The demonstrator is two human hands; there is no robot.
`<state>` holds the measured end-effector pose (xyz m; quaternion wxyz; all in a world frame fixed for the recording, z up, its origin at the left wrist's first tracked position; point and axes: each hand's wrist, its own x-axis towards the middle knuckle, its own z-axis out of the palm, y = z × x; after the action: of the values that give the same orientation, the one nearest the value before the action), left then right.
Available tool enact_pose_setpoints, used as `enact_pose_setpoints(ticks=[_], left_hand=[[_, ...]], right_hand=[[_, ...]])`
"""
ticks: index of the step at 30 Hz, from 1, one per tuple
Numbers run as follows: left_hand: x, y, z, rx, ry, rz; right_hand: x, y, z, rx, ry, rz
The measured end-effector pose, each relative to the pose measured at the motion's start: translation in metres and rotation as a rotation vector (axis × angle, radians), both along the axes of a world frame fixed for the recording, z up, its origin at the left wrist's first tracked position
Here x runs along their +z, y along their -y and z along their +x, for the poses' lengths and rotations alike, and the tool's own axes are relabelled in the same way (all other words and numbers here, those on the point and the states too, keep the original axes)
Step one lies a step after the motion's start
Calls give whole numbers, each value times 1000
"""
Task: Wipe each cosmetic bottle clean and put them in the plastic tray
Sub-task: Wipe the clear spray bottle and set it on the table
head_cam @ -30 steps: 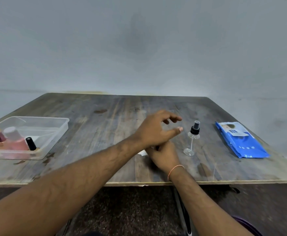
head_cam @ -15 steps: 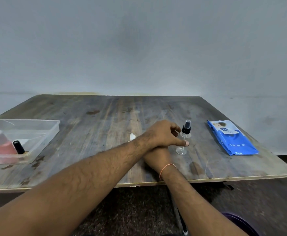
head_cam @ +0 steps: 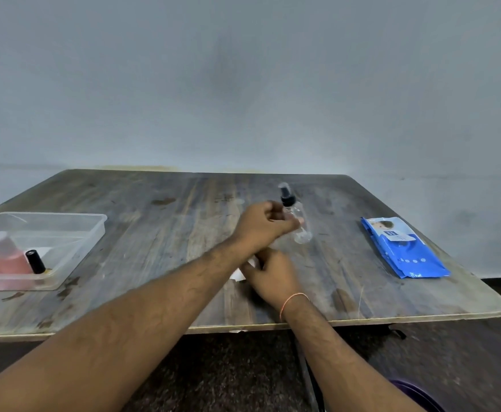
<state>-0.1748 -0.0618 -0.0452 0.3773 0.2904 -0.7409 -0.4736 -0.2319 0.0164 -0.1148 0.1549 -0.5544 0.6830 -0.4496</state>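
A small clear spray bottle [head_cam: 300, 226] with a black pump top is off the table and tilted, its top leaning left. My left hand [head_cam: 262, 226] grips it around the neck, reaching across over my right hand. Just below, my right hand [head_cam: 273, 273] lies low on the wooden table [head_cam: 160, 233] and holds a white wipe [head_cam: 238, 274], most of which is hidden under the fingers. The clear plastic tray [head_cam: 91, 233] sits at the far left with a pink bottle [head_cam: 8, 257], a small black-capped bottle [head_cam: 36, 261] and a dark red cap at the frame edge.
A blue pack of wet wipes [head_cam: 403, 248] lies flat near the table's right edge. The table's front edge runs just behind my right wrist. A dark floor lies below, with a purple object [head_cam: 418, 396] at the bottom right.
My left hand closed around the spray bottle, lifted it off the table and tilted it. My right hand stayed on the wipe.
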Motion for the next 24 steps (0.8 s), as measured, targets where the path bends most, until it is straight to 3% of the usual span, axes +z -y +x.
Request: enact_pose_setpoints(ticks=[3,8,13,24], left_hand=[[4,19,40,47,-170,103],[-36,49,119,143,-265,279],[-69,48,160,73,-439,446],[-69,36,159,-75,-139,226]], right_hand=[[-5,4,0,10,24,-16],[-7,4,-2,-11,50,-28],[-8,5,-2,-28,129,-87],[-1,17,14,65,448,-256]])
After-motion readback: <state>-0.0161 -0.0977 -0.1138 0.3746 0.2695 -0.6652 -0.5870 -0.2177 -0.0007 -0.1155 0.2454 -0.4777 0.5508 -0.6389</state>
